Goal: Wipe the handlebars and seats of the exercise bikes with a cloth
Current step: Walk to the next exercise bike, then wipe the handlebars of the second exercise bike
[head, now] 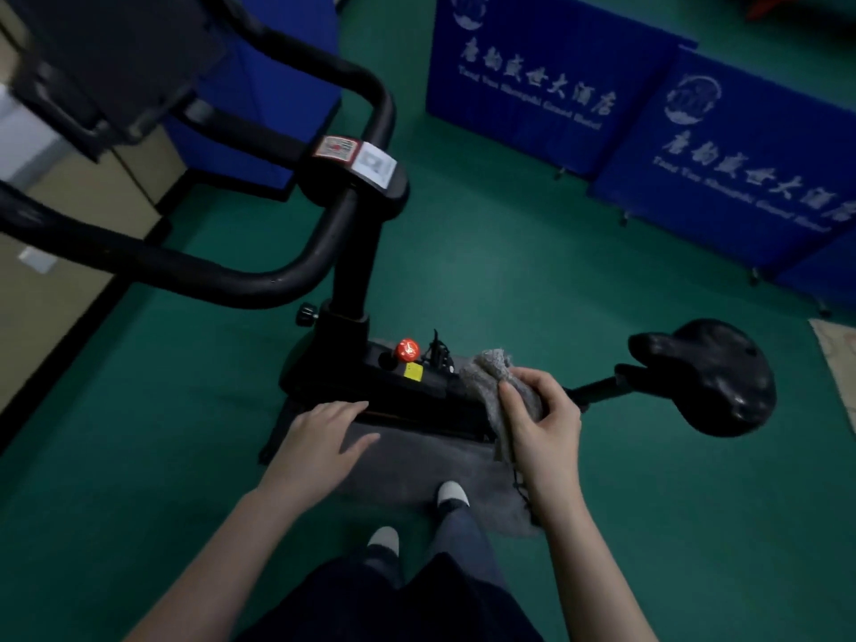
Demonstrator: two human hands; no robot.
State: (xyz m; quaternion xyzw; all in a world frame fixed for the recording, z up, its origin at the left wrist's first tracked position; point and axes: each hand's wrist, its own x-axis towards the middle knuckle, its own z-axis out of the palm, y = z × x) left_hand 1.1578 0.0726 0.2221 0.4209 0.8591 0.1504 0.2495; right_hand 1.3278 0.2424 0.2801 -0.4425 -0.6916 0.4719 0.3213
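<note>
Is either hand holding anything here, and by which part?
The right hand grips the grey cloth around its bunched middle; one end sticks up, the rest hangs down. The left hand, fingers straight, holds nothing.

The cloth [491, 377] is grey and looks rough and woolly. The seat [713, 377] is black, smooth and shiny. The handlebars [222, 278] are black and dull, not shiny. The red knob [407, 349] looks like glossy plastic. The white label [376, 165] looks like paper. The green floor [509, 271] is smooth with a soft shine. The grey mat [417, 461] looks fuzzy. The blue screens [532, 62] look like cloth.
</note>
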